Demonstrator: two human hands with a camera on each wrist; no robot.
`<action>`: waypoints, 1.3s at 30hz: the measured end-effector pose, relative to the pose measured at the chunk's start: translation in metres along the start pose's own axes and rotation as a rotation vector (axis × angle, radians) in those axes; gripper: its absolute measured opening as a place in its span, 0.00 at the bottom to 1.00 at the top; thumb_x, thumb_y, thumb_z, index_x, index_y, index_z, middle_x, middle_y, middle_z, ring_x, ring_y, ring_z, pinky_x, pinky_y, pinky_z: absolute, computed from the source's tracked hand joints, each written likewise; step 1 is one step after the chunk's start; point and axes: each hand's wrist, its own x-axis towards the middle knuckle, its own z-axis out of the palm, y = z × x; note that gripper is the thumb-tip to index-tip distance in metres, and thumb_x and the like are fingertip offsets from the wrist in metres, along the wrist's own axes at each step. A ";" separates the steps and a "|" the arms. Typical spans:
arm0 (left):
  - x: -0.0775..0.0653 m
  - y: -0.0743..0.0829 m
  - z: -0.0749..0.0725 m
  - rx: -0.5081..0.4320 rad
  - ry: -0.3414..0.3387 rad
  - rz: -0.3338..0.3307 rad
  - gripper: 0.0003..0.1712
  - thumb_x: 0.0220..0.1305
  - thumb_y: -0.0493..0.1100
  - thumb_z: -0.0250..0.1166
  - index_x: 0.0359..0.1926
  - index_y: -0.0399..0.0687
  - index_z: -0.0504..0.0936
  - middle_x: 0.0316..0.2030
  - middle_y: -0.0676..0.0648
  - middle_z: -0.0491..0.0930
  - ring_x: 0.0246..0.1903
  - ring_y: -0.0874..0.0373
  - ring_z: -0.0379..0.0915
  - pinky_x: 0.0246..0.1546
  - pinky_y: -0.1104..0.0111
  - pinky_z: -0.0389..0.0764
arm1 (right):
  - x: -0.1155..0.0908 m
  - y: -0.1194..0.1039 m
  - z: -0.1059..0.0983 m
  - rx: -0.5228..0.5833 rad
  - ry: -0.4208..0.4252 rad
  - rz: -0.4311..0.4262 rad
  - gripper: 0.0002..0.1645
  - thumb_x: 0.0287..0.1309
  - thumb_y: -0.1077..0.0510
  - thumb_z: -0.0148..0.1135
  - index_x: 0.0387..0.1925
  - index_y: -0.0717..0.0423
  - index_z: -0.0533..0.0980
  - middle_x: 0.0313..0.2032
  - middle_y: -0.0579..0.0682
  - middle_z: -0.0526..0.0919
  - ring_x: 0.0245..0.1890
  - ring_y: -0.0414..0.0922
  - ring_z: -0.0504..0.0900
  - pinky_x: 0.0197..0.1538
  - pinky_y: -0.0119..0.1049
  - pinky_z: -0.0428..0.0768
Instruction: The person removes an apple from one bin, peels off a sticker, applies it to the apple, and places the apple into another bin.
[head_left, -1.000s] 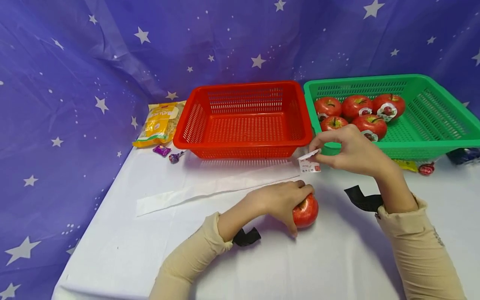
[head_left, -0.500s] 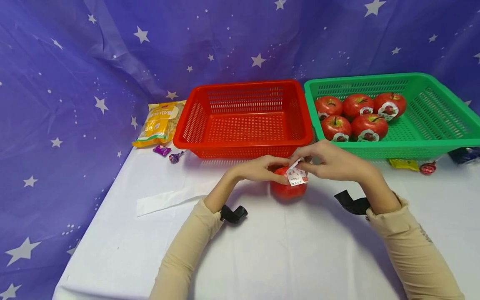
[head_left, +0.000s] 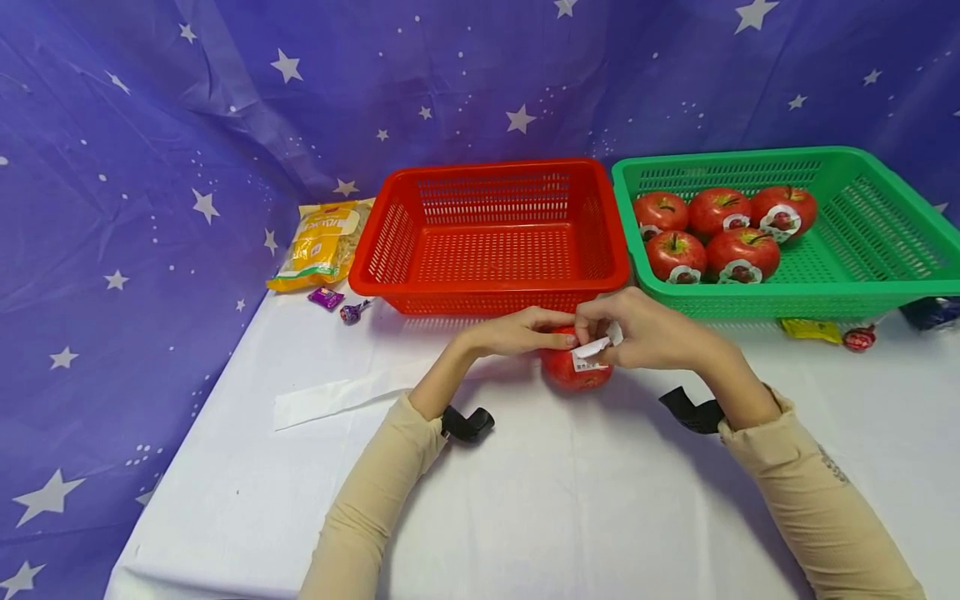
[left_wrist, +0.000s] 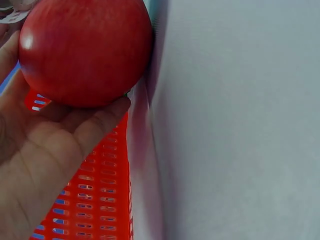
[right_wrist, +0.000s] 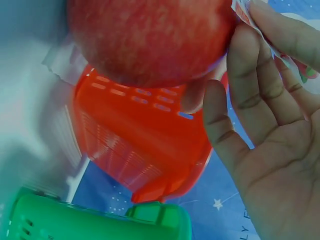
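A red apple point(head_left: 572, 377) sits on the white tablecloth in front of the red basket. My left hand point(head_left: 517, 333) grips it from the left, and in the left wrist view its fingers curl behind the apple point(left_wrist: 90, 55). With finger and thumb my right hand point(head_left: 652, 333) pinches a white printed sticker point(head_left: 591, 364) at the apple's upper right side. Part of the sticker is folded up, and its lower printed edge lies against the red skin in the head view. In the right wrist view the sticker point(right_wrist: 243, 14) meets the apple's edge.
Behind the hands stands a red basket point(head_left: 491, 289). A green basket point(head_left: 795, 289) on the right holds several stickered apples point(head_left: 742, 252). A white paper strip point(head_left: 322, 403) lies left. Around the baskets are a yellow food bag point(head_left: 318, 246), wrapped candies point(head_left: 326, 297) and a lollipop point(head_left: 859, 337).
My left hand and the apple have moved left and away from me, toward the red basket. My right hand has brought the sticker down and left onto the apple, and the sticker has tilted.
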 end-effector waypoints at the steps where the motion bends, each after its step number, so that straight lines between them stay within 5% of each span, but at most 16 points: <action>1: 0.000 -0.001 0.000 -0.004 0.000 0.005 0.24 0.73 0.42 0.52 0.67 0.44 0.68 0.64 0.46 0.72 0.60 0.63 0.68 0.60 0.72 0.69 | 0.000 0.001 0.001 0.002 0.003 -0.004 0.18 0.38 0.73 0.65 0.24 0.46 0.75 0.24 0.40 0.78 0.28 0.37 0.75 0.34 0.37 0.77; 3: 0.000 -0.002 0.000 -0.012 -0.002 0.013 0.23 0.73 0.42 0.51 0.66 0.43 0.69 0.64 0.45 0.72 0.60 0.62 0.67 0.61 0.72 0.69 | 0.001 0.003 0.002 0.005 0.011 -0.018 0.20 0.36 0.75 0.62 0.24 0.47 0.75 0.24 0.39 0.78 0.28 0.37 0.74 0.33 0.36 0.76; 7: -0.001 -0.005 0.000 -0.184 -0.024 0.033 0.27 0.72 0.41 0.43 0.68 0.34 0.63 0.69 0.40 0.62 0.68 0.55 0.60 0.66 0.66 0.64 | 0.002 0.004 0.005 0.017 0.033 -0.041 0.22 0.33 0.77 0.57 0.25 0.48 0.76 0.24 0.38 0.77 0.28 0.37 0.72 0.32 0.36 0.75; 10: -0.002 -0.005 0.001 -0.241 -0.027 0.052 0.31 0.66 0.39 0.47 0.69 0.32 0.60 0.70 0.37 0.60 0.69 0.50 0.58 0.67 0.62 0.63 | 0.004 0.005 0.005 0.020 0.045 -0.040 0.20 0.36 0.76 0.60 0.25 0.48 0.76 0.25 0.39 0.77 0.28 0.38 0.73 0.32 0.36 0.75; 17: 0.005 0.003 0.010 0.089 0.105 -0.005 0.37 0.53 0.52 0.72 0.62 0.58 0.67 0.57 0.56 0.72 0.56 0.64 0.68 0.57 0.69 0.72 | 0.005 0.010 0.005 -0.004 -0.006 0.038 0.14 0.44 0.63 0.71 0.33 0.49 0.76 0.29 0.40 0.78 0.31 0.39 0.73 0.36 0.34 0.74; 26: 0.009 0.006 0.016 0.077 0.113 0.008 0.43 0.45 0.47 0.78 0.60 0.52 0.64 0.49 0.54 0.77 0.48 0.63 0.75 0.49 0.72 0.79 | 0.007 0.040 0.006 0.138 -0.053 0.144 0.07 0.66 0.58 0.56 0.30 0.53 0.73 0.21 0.42 0.69 0.20 0.36 0.67 0.27 0.30 0.68; 33: 0.008 0.009 0.016 0.140 0.128 0.010 0.49 0.43 0.49 0.79 0.64 0.53 0.61 0.51 0.57 0.76 0.51 0.67 0.72 0.53 0.75 0.74 | 0.004 0.039 0.006 0.150 -0.120 0.251 0.14 0.67 0.45 0.54 0.38 0.51 0.71 0.26 0.45 0.71 0.24 0.40 0.70 0.30 0.32 0.70; 39: 0.006 0.008 0.017 0.111 0.105 0.009 0.41 0.44 0.48 0.79 0.56 0.53 0.64 0.48 0.57 0.80 0.49 0.67 0.74 0.53 0.75 0.75 | 0.002 0.034 0.008 0.154 -0.160 0.157 0.21 0.62 0.38 0.56 0.36 0.51 0.67 0.25 0.43 0.69 0.24 0.37 0.67 0.29 0.30 0.66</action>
